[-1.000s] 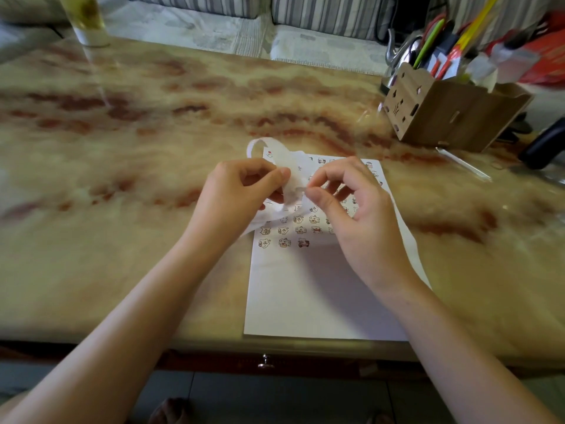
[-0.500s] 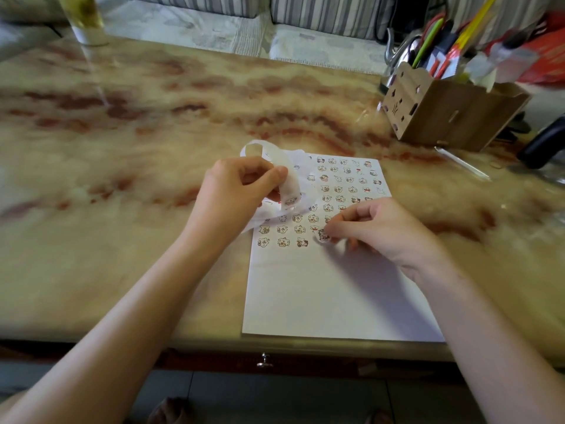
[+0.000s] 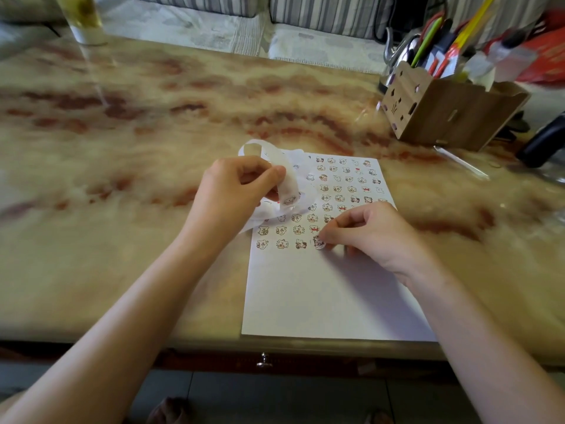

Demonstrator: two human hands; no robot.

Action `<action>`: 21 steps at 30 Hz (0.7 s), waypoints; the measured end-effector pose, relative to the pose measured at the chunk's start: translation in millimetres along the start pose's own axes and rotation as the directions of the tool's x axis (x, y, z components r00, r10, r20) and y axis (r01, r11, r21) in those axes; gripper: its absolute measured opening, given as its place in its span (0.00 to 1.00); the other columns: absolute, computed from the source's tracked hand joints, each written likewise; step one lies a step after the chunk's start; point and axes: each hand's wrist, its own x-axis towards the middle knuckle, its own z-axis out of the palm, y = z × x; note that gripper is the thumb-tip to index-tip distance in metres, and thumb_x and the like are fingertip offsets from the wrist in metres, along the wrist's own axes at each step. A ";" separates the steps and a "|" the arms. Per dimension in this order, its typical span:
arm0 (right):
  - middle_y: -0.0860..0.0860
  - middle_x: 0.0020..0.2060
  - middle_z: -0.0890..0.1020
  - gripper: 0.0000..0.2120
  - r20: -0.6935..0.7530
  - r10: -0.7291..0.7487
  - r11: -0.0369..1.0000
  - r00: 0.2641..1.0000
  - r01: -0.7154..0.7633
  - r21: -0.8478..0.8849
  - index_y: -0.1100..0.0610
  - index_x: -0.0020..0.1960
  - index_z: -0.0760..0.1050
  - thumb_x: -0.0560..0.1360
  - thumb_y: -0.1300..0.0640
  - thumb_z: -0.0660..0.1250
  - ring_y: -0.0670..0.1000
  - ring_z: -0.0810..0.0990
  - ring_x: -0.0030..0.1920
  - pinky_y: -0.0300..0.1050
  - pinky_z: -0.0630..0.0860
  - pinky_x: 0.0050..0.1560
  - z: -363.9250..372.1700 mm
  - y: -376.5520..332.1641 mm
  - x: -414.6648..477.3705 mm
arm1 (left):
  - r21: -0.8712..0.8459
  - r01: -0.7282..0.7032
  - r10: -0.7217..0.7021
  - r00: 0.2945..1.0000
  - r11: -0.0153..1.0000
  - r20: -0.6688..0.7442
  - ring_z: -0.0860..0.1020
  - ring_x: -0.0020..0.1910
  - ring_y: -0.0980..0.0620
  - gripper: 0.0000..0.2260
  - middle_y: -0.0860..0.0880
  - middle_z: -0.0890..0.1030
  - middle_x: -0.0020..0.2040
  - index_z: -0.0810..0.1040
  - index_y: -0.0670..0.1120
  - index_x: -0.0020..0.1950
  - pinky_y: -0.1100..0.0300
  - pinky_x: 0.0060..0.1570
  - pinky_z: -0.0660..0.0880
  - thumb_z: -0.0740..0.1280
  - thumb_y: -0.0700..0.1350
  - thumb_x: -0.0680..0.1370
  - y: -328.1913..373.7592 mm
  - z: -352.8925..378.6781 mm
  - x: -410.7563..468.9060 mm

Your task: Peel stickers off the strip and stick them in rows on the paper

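View: head cam, looking down.
Bench: glossy cream-and-red marbled stone bench.
Paper: white rectangular paper sheet, flat at bench front edge, right of centre. Far half has rows of small cartoon stickers, near half bare.
Strip: curled white sticker backing strip, held up over paper's far-left corner. It loops above the L hand, and its tail drops to paper's left edge.
L hand: left hand, fingers curled. Thumb + forefinger pinch the strip.
R hand: right hand, resting on paper's right side. Fingers curled, gap narrow. Thumb + forefinger tips pinch the sticker's edge.
Sticker: small round white cartoon sticker, touching paper at right end of nearest row, just beside the 3rd one.
Far-right corner: brown cardboard organiser box w/ pens.
Far-left corner: clear drinking glass.
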 end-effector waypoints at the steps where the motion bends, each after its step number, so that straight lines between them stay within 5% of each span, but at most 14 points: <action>1: 0.50 0.34 0.85 0.03 0.003 0.003 1.000 1.000 -0.003 -0.002 0.58 0.36 0.84 0.68 0.59 0.74 0.46 0.69 0.27 0.38 0.65 0.31 0.4 -0.1 -0.1 | -0.001 0.001 -0.001 1.000 1.000 0.001 0.79 0.31 0.65 0.09 0.57 0.83 0.32 0.83 0.43 0.42 0.74 0.34 0.72 0.67 0.45 0.77 0.1 -0.2 0.0; 21: 0.56 0.33 0.85 0.03 -0.052 0.003 1.000 0.999 -0.005 -0.027 0.59 0.34 0.83 0.67 0.61 0.73 0.51 0.69 0.31 0.44 0.65 0.36 8.7 0.8 1.1 | -0.005 0.000 0.001 1.000 1.000 0.012 0.79 0.31 0.66 0.08 0.58 0.83 0.32 0.83 0.43 0.43 0.75 0.33 0.70 0.66 0.44 0.78 1.8 0.3 -1.3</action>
